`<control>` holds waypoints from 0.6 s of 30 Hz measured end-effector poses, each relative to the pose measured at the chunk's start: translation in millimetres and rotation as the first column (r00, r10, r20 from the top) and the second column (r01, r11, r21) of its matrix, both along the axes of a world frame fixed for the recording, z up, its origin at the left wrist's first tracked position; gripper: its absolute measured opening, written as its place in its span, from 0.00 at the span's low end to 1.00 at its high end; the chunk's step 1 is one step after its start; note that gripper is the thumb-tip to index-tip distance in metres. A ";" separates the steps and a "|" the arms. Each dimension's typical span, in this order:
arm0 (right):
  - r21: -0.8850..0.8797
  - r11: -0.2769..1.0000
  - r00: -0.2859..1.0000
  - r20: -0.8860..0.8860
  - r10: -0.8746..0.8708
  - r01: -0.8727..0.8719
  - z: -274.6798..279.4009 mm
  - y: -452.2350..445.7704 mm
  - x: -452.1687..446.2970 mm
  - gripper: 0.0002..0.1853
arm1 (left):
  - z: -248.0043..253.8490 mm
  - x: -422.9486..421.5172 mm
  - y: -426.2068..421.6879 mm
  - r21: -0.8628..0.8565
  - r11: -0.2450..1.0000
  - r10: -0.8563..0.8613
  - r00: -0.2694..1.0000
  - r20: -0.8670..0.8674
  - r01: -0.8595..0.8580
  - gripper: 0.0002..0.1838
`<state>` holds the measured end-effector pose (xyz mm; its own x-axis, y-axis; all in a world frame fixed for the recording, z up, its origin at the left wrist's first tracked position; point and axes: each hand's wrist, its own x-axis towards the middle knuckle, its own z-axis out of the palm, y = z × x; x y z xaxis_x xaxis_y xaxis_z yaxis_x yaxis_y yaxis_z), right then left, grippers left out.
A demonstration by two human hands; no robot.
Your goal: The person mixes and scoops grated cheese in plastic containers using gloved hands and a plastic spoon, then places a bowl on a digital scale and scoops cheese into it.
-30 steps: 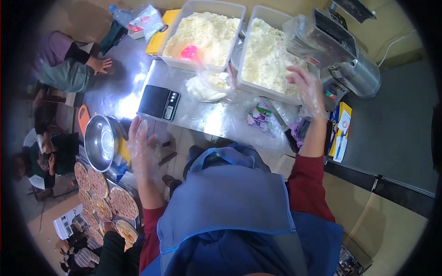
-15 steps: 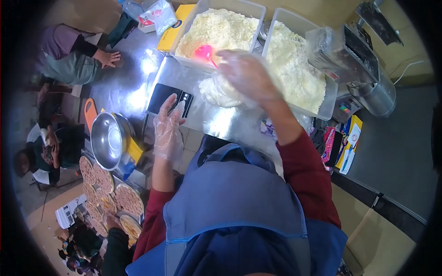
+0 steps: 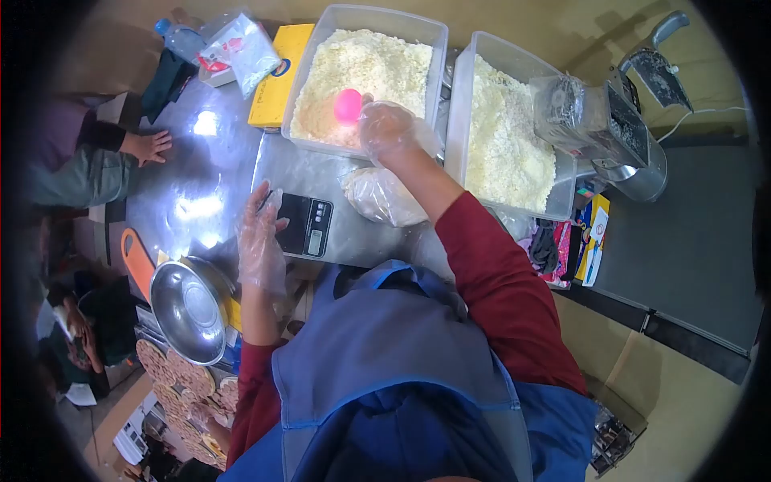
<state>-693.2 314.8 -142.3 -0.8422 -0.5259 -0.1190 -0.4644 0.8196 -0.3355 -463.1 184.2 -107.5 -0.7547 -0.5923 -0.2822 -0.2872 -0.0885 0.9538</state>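
Observation:
In a clear plastic glove, my right hand [image 3: 391, 131] is at the front right of a tub [image 3: 438, 48] of grated cheese-like white shreds [image 3: 373, 60]. Its fingers are closed around the handle of a pink scoop [image 3: 348, 105], whose round bowl rests on the shreds; the handle is hidden by the hand. My left hand [image 3: 261, 241], also gloved, is held with fingers apart and nothing in them, beside a black digital scale [image 3: 303, 225]. Below my right forearm lies a clear plastic bag [image 3: 377, 197] with something pale inside.
A second tub [image 3: 566, 189] of white shreds stands at right, beside a grating machine [image 3: 598, 120]. Steel bowl [image 3: 189, 309], orange-handled tool [image 3: 138, 261] and topped pizza bases [image 3: 173, 373] are at lower left. Another person's hand [image 3: 148, 147] rests on the steel table [image 3: 181, 177].
My right hand has moved from above the plastic bag to the pink scoop and closed on its handle. My left hand stays raised beside the scale. The camera view has shifted.

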 end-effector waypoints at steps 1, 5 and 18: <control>-0.020 1.000 1.000 0.005 0.021 -0.021 19.9 9.0 3.7 0.20 | -0.9 -7.5 0.9 0.004 1.000 -0.013 1.000 0.003 0.013 0.27; -0.093 0.995 0.955 -0.298 0.006 -0.036 75.2 85.0 25.1 0.12 | 7.1 -35.6 25.2 -0.116 0.983 -0.141 0.990 -0.011 0.139 0.28; 0.244 0.896 0.890 -0.370 -0.267 0.371 6.2 349.1 -5.0 0.11 | -1.5 -155.1 189.7 -0.732 0.452 -0.590 0.786 0.183 0.510 0.28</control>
